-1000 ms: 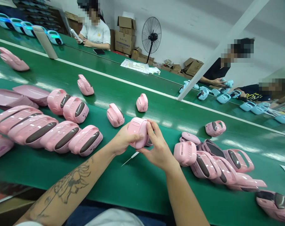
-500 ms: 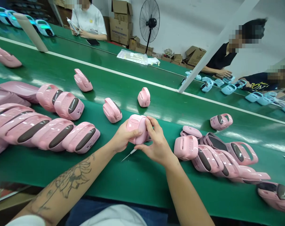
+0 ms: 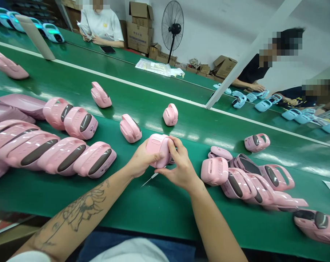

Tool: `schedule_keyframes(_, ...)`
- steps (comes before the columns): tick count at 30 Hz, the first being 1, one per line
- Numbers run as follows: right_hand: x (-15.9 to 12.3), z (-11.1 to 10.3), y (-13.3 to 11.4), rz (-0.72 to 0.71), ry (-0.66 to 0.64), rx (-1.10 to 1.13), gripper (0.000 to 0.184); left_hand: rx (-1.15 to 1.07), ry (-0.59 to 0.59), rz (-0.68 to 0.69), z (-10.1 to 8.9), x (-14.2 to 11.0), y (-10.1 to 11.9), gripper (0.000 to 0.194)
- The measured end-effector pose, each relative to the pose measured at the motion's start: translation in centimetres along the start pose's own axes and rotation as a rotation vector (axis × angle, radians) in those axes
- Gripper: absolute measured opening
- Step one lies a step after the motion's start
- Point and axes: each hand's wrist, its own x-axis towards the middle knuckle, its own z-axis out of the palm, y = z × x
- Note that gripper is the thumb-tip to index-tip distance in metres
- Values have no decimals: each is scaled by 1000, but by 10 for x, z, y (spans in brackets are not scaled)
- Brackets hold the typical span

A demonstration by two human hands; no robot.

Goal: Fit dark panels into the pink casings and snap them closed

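Note:
Between both hands, just above the green tabletop (image 3: 165, 214), is a rounded pink plastic housing (image 3: 154, 145). My left hand (image 3: 141, 159) is closed on its left side, the thumb lying across the front. From the right, my right hand (image 3: 179, 160) grips it with fingertips on the top edge and the thumb underneath. The housing's far side and underside are hidden. Below the hands lies a thin pointed metal tool (image 3: 150, 179) with a pale handle, partly covered by the right thumb.
Handled pink housings (image 3: 95, 160) with dark windows stand in rows at left; more pink housings (image 3: 239, 183) lie at right. Single ones, such as a pink unit (image 3: 170, 114), sit on the green belt ahead. A slanted white post (image 3: 235, 72) rises beyond; co-workers handle light-blue parts (image 3: 263, 104).
Pink units on the belt have shifted slightly to the right. Both hands keep their grip on the housing, almost unmoved.

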Motion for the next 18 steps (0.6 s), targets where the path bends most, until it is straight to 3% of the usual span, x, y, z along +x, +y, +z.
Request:
schedule_keyframes(12,1,3,-3,6,63,-2,122,-71,16,-22,7,-2,4,82)
schedule_keyframes(18,0,5,-6,7,42,17,119,-64,71,-15,-1,-5,-5,81)
